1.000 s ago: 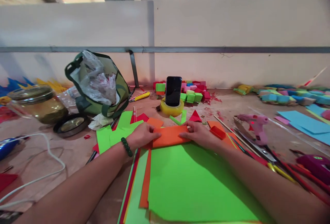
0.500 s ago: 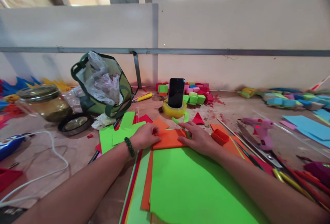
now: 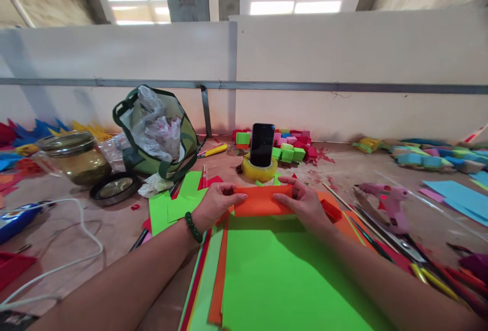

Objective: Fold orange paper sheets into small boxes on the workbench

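Note:
A folded strip of orange paper [image 3: 263, 202] is stretched between my two hands, just above the far edge of a stack of coloured sheets. My left hand [image 3: 217, 204], with a green bead bracelet [image 3: 193, 227] at the wrist, pinches its left end between thumb and fingers. At the right end my right hand [image 3: 303, 204] grips it with the thumb in front and the fingers behind. The green sheet [image 3: 290, 270] tops the stack, with orange, red and yellow edges showing on its left. Beside my right hand lies a small folded orange paper piece [image 3: 331, 211].
A phone [image 3: 263, 144] leans upright in a yellow tape roll [image 3: 260, 169]. Right are a pink glue gun [image 3: 389, 201] and scissors [image 3: 409, 249]; left, a bag [image 3: 185, 138], glass jar [image 3: 74, 155], yellow cutter [image 3: 214, 150] and white cable [image 3: 82, 224]. Paper cubes [image 3: 290, 153] sit behind.
Half a second ago the orange paper lay flat under my fingertips. Now both hands have lifted it and hold it tilted up by its ends, thumbs in front. The view has tipped slightly upward.

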`<state>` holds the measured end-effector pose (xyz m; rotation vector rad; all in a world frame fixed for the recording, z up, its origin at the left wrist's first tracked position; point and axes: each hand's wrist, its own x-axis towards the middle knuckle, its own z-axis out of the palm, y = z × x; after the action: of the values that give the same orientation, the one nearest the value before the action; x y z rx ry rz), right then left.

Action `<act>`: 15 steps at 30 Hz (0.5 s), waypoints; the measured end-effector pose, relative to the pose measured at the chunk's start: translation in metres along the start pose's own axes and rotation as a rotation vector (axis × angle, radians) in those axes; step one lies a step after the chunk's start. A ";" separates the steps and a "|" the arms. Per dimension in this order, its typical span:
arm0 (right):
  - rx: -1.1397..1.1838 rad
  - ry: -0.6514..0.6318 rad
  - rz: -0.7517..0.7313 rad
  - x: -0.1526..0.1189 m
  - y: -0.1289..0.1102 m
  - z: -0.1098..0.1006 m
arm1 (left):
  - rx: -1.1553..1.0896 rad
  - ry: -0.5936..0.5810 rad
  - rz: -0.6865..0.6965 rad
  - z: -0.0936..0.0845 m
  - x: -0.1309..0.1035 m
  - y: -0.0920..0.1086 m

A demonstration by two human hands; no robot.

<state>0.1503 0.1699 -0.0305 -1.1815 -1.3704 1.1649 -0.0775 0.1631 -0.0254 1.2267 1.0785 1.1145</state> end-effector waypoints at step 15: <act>0.181 0.047 -0.009 0.000 0.002 0.002 | -0.041 0.101 -0.046 0.001 -0.001 -0.003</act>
<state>0.1482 0.1694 -0.0324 -1.0661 -1.2066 1.2205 -0.0769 0.1620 -0.0284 1.1183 1.1485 1.1679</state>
